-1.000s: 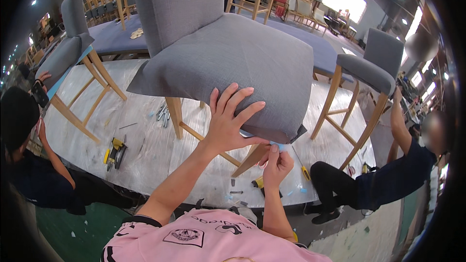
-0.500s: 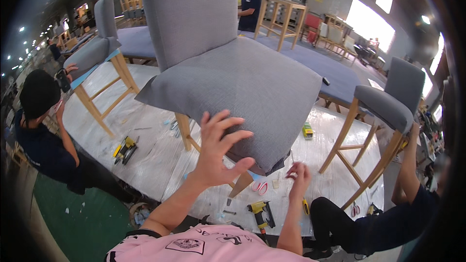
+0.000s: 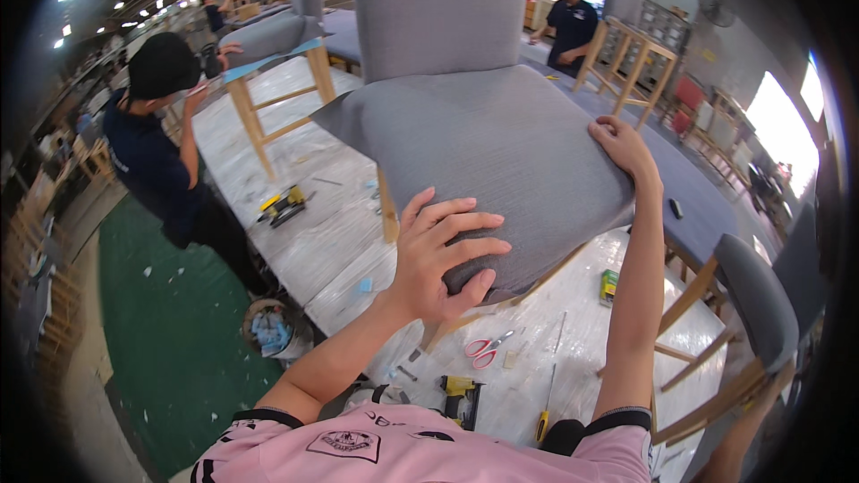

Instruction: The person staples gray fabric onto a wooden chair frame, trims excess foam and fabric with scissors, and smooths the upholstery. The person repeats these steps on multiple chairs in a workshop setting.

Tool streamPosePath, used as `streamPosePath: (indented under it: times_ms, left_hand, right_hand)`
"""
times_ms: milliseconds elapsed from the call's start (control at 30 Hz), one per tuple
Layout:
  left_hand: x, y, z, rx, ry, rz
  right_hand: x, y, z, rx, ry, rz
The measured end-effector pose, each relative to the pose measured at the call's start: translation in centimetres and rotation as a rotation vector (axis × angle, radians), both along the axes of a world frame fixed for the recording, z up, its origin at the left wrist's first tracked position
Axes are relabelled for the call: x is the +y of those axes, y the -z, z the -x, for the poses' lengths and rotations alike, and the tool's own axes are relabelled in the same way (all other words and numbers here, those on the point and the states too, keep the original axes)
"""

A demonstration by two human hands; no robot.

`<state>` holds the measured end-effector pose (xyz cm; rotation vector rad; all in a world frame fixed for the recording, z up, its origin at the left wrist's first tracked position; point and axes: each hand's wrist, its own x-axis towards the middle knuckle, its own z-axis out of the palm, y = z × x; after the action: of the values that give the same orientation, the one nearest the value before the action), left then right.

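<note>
A bar chair with wooden legs stands in front of me, its tall back [image 3: 438, 13] and wide seat [image 3: 483, 148] covered in grey fabric. At the front corner of the seat, my left hand [image 3: 438, 255] lies with fingers spread over the cloth and the thumb low near the edge. My right hand [image 3: 624, 148] reaches along the right side and is closed at the seat's far right edge, fingers bent onto the cloth; its thumb is hidden. A loose flap of fabric [image 3: 338, 125] sticks out at the left side of the seat.
On the plastic-covered table [image 3: 349, 277] lie red-handled scissors [image 3: 483, 351], a yellow staple gun [image 3: 461, 396], a screwdriver [image 3: 543, 420], a green box [image 3: 608, 286] and another staple gun [image 3: 284, 206]. Co-workers are at the left [image 3: 165, 143] and back. A grey chair [image 3: 761, 304] stands right.
My right hand has gone from above the table near the scissors up to the seat's far right edge. My left hand stays at the front corner. The view has swung left.
</note>
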<state>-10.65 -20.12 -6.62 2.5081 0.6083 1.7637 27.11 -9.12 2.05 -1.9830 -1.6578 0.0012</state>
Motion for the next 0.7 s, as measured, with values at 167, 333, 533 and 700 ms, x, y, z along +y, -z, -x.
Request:
streamPosePath:
  times_ms: [167, 333, 533, 700]
  left_hand:
    - [-0.1, 0.7, -0.8, -0.009, 0.002, 0.013]
    - [-5.4, 1.1, -0.9, 0.040, -0.066, 0.020]
    - [-10.4, 3.5, -0.6, 0.228, 0.131, -0.220]
    - [-9.6, 3.5, -2.8, 0.161, 0.246, -0.347]
  right_hand:
    - [0.7, 2.4, -3.0, -0.127, -0.006, 0.119]
    - [-3.0, 2.8, -1.5, -0.084, -0.053, 0.038]
    - [-15.5, 1.8, -3.7, -0.016, 0.019, -0.011]
    - [-18.2, 4.1, -5.3, 0.023, 0.152, -0.125]
